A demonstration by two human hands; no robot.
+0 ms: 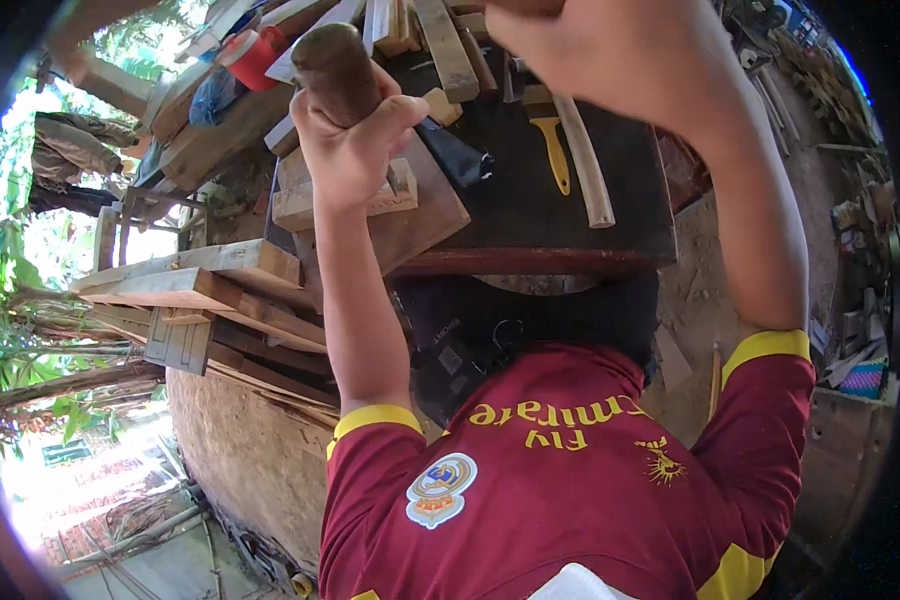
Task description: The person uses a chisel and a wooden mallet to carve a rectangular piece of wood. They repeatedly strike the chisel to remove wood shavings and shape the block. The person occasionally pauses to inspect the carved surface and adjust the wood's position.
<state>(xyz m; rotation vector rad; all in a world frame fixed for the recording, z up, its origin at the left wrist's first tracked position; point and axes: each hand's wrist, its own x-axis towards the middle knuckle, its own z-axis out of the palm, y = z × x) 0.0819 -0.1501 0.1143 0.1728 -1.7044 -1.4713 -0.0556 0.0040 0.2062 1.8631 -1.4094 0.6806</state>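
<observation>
Two hands raised over a cluttered table

Stacked planks (200,290) at far left. Left hand (355,140) clenched tight around a dark round wooden handle (335,70), upright above a pale wood block (375,195) on the dark table (530,215). Yellow-handled tool (553,150) and pale curved stick (585,165) lying side by side on the tabletop. Right hand (610,50) up at top edge, fingers curled; hold and contents impossible to tell.

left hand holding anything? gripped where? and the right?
The left hand is fisted around a brown wooden handle, just below its rounded top. The right hand is closed at the frame's top edge; its contents cannot be told.
</observation>
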